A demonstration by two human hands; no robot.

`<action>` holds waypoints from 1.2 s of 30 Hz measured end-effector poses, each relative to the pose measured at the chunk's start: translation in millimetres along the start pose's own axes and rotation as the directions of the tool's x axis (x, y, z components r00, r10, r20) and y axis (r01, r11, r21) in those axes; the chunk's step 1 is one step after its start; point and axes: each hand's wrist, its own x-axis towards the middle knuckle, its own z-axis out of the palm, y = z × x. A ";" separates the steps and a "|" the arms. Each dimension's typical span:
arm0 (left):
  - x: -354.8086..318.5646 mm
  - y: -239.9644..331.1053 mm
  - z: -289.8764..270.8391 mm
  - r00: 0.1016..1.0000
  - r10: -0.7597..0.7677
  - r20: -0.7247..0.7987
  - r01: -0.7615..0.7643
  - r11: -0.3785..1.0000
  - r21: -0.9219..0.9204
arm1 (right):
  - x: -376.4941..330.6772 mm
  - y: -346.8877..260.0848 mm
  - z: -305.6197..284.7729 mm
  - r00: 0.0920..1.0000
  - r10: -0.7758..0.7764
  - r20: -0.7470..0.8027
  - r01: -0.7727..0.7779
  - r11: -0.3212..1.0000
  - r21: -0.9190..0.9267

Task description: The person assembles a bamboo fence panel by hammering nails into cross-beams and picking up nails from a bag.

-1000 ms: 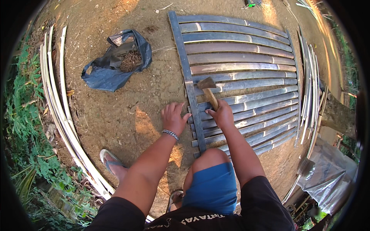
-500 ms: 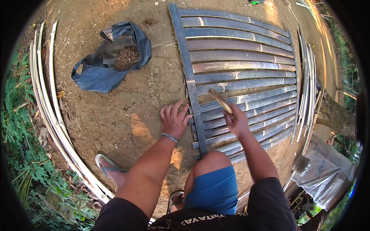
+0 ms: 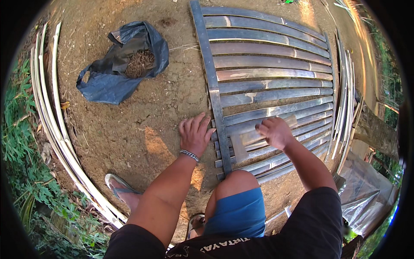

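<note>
1. Nearest the camera the person squats on bare earth, one knee in blue shorts point(image 3: 236, 207) pushed up against the near edge of a bamboo slat panel point(image 3: 276, 86), a sandalled foot point(image 3: 120, 190) off to the left
2. The left hand point(image 3: 195, 134) lies flat, fingers spread, holding nothing; its fingertips touch the long grey cross batten point(image 3: 211, 82) that runs away from the person across the slat ends. It has hardly shifted over the last second
3. The right hand point(image 3: 275, 131) has dropped: a second ago it held a hammer point(image 3: 241, 140) raised above the slats, and now its grip is closed round the handle with the blurred head low over the slats just right of the batten. To my eye that is a blow landing, so the nailing of this slat looks under way rather than finished
4. Further left a dark blue plastic bag point(image 3: 116, 73) lies open on the ground with a rusty brown clump inside
5. Pale split bamboo strips point(image 3: 56, 125) curve along the left edge, with more stacked beyond the panel's right side
</note>
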 end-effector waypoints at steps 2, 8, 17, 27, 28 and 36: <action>0.2 1.3 1.2 1.000 -0.004 -0.003 0.004 1.000 0.002 | 3.2 -0.9 1.2 0.995 -0.014 0.095 0.020 0.998 -0.065; 2.1 2.8 1.7 1.000 -0.020 0.001 0.020 1.000 0.015 | 0.4 4.4 12.4 0.999 0.052 0.008 -0.052 0.998 -0.035; 4.3 3.5 -0.7 1.000 -0.021 -0.014 0.021 1.000 0.012 | 6.0 5.1 11.5 1.000 0.026 -0.013 -0.027 0.997 -0.068; 4.8 4.0 1.4 0.999 -0.042 -0.005 0.042 0.999 0.031 | 8.4 6.7 19.1 0.976 0.196 -0.096 -0.197 0.980 0.000; 2.7 5.6 1.1 0.999 -0.045 0.002 0.045 0.998 0.037 | 3.8 5.9 17.0 0.989 0.123 -0.079 -0.125 0.992 -0.015; 3.3 4.7 2.9 0.998 -0.057 0.001 0.057 0.997 0.055 | 1.7 2.8 23.4 0.977 0.189 -0.101 -0.192 0.981 -0.020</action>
